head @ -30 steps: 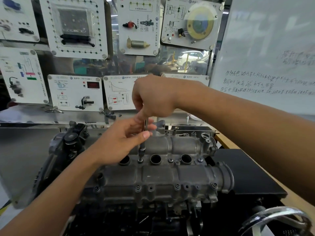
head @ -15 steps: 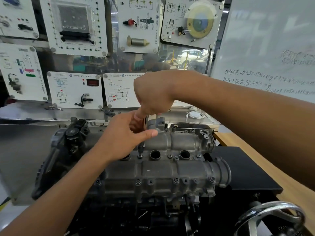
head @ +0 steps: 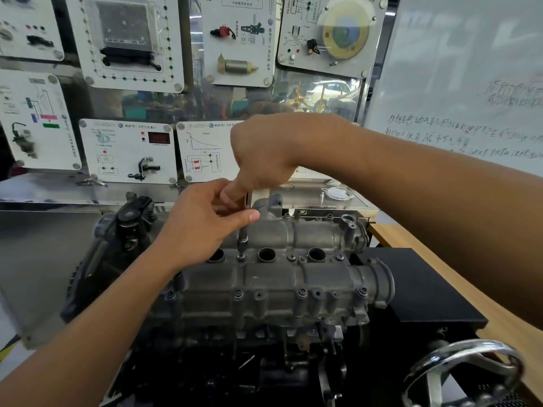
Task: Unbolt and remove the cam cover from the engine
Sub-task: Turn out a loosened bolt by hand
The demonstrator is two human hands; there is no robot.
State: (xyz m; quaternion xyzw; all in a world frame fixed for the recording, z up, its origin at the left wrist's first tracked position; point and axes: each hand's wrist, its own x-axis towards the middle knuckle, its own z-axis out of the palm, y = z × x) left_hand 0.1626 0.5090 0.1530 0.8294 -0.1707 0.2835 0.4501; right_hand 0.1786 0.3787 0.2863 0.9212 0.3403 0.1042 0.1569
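**Both hands on the driver, above the cam cover**

The whiteboard [head: 470, 69] and the display panels [head: 129, 151] closed off the back. To my right there was open room over the black mat [head: 420, 289] and the edge of the wooden bench [head: 435, 257]. The engine [head: 111, 259] stood in front of me with the cam cover [head: 279, 277] on top. The cover's long axis ran left to right, top face up, with three round wells showing along it. My left forearm hid its left end. The chrome handwheel [head: 464, 374] was cut off at the bottom edge.

My right hand [head: 264, 154] was curled round the top of the driver [head: 242, 242], so the fist hid the handle. My left hand [head: 202, 227] pinched the shaft between thumb and fingers. The driver stood upright, its tip down on a bolt [head: 241, 257] between two wells.
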